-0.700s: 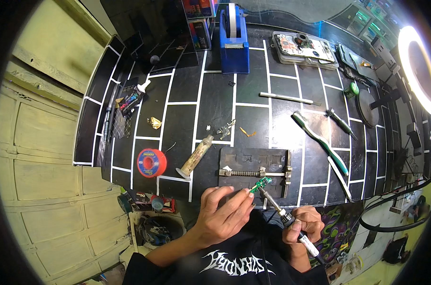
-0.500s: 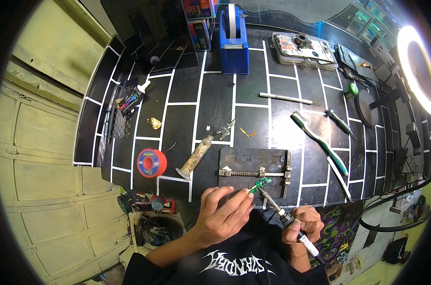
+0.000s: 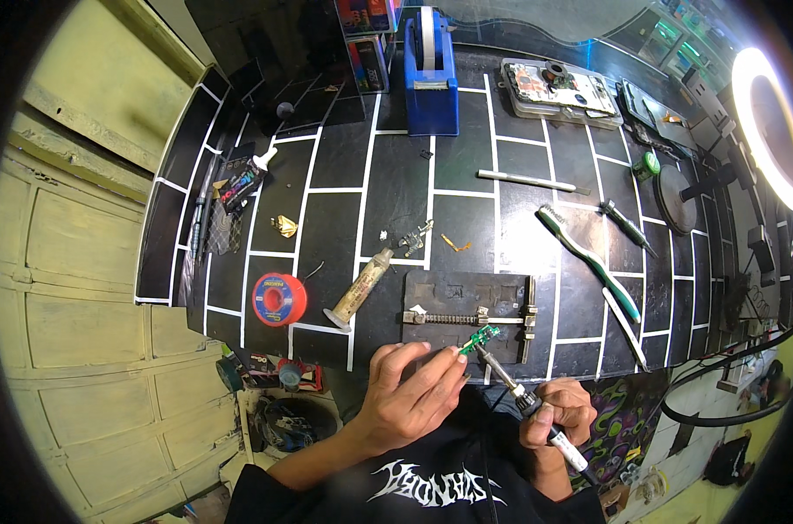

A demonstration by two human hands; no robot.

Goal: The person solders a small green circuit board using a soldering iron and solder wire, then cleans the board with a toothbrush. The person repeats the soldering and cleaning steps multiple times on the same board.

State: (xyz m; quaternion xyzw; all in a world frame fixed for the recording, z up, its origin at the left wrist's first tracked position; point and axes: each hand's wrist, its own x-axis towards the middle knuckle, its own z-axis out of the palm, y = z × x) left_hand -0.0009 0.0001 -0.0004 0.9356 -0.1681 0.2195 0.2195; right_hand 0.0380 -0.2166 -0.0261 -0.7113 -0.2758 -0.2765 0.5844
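Left hand: fingers stretched out side by side, pinching the lower left end of the board; the thumb's grip is hidden.
Green circuit board: small, narrow, crowded with tiny parts at its far right end, tilted up to the right; held between the hands, seen against the holder's near edge.
Soldering iron: slim metal barrel, dark ribbed collar, dark and white handle; its tip is at the board's lower edge, contact too small to tell.
Right hand: thumb and curled fingers closed round the iron's handle.
In the way: left fingertips cover the board's near end.
Red spool: flat on the black table, left of the syringe.
Syringe: yellowish, lying aslant.
Tape dispenser: blue, at the back.
Holder: dark plate with a sprung metal rod, just beyond the board.
Pale stick tool: lying nearly crosswise.
Toothbrush: green and white, right of the holder.
Ring light: glowing, far right.
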